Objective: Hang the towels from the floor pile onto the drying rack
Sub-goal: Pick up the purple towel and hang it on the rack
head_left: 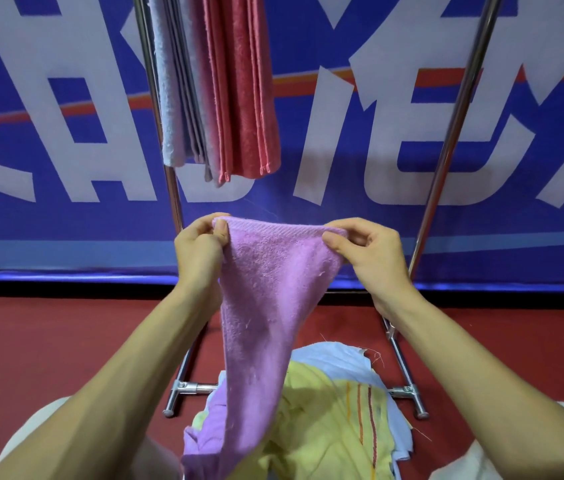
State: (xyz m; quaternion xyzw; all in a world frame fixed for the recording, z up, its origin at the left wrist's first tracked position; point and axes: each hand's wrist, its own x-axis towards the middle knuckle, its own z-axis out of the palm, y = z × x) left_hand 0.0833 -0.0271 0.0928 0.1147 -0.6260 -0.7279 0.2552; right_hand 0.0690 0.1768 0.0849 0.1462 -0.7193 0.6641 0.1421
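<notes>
Thumb and fingertips of the left hand [200, 251] are clamped on one top corner of the purple towel [259, 289], and thumb and forefinger of the right hand [370, 254] are pinched on the other corner. The remaining right fingers are loosely curled behind the hem. The top edge is stretched between the two hands, and the cloth narrows as it hangs down.

The towel is held in front of the drying rack [453, 133], between its two slanted uprights and low down, well below the rack's hung cloths. Its lower end trails onto the floor pile [325, 420], which lies between the rack's feet, with a yellow towel [315, 445] on top of a pale blue one [336, 358].

On the rack's left side hang a red towel [239, 91] and, just beside it, a grey towel [169, 98]. Behind the rack stands a blue banner [65, 133] with white characters. Under the rack is a red floor [48, 341].
</notes>
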